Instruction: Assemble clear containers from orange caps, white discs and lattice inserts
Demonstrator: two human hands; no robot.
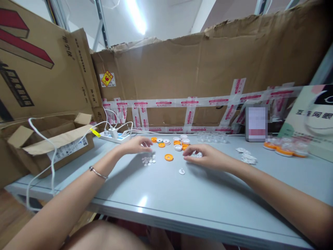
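Blurring at its fingers (pixel 147 143), left hand (pixel 135 145) hovers beside tiny white pellets (pixel 148 160).

Pixel-blurred box face (pixel 256 123); tiny indistinct white bits (pixel 148 160) beside left hand (pixel 136 144)

Bright, even light. Your white ceiling strip lamp (pixel 136 15) blows out far above your fingers (pixel 147 147); its glare spot sits on the pale grey tabletop (pixel 182 208) nearer you than them. Soft shadows beneath. Frame edges bend.
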